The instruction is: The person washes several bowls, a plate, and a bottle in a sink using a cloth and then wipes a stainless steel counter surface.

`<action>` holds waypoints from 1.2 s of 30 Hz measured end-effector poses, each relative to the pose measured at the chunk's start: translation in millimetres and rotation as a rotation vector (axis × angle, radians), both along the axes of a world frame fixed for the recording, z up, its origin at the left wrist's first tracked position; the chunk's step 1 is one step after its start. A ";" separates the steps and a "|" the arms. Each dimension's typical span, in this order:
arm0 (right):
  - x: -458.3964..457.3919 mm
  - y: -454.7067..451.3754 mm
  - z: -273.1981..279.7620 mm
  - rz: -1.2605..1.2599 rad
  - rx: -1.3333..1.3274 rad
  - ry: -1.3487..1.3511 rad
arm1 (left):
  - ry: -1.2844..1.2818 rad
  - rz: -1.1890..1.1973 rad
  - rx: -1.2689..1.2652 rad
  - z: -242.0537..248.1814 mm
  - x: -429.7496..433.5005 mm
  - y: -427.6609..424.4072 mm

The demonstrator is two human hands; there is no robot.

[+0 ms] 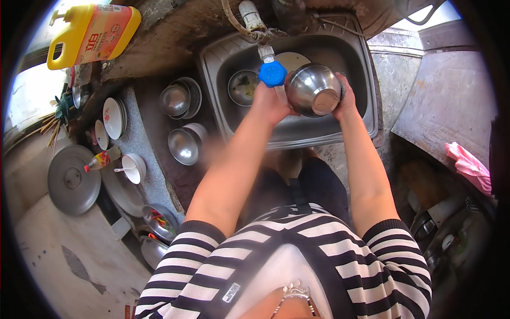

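Over the stainless steel sink (306, 137) a stainless steel bowl (308, 87) is tilted, its round base turned towards me. My left hand (273, 103) grips it on the left side, partly behind the tap spout. My right hand (346, 97) holds its right rim, with a dark scrubber (342, 91) just showing between palm and bowl. The tap's blue handle (273, 74) is directly beside the bowl. Inside the basin, a pale plate (293, 60) lies behind the held bowl, and a metal bowl with food scraps (244, 88) sits at the left.
Left of the sink stand stacked metal bowls (175, 100) and more bowls (184, 146). Farther left are white plates (113, 118), a white bowl (135, 168), a plastic bottle (102, 158) and a large metal lid (74, 179). A yellow detergent jug (95, 36) is at upper left; a pink cloth (468, 165) hangs at right.
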State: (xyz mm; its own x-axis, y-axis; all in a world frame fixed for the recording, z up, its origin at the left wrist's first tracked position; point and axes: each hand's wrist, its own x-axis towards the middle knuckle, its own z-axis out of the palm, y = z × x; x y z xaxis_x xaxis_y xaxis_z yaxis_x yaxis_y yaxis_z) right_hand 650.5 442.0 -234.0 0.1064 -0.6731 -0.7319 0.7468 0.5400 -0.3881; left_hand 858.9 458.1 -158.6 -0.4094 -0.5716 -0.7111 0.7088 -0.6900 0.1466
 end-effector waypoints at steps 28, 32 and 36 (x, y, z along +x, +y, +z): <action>45.9 -32.8 48.8 0.642 -0.784 0.864 | -0.870 -0.750 -0.620 45.3 23.0 1.9; 75.4 10.0 72.5 0.581 -0.978 1.356 | -0.697 -0.498 -0.390 7.2 30.2 22.9; 86.5 39.5 96.9 0.598 -1.300 1.761 | -0.630 -0.312 -0.303 0.0 27.3 52.7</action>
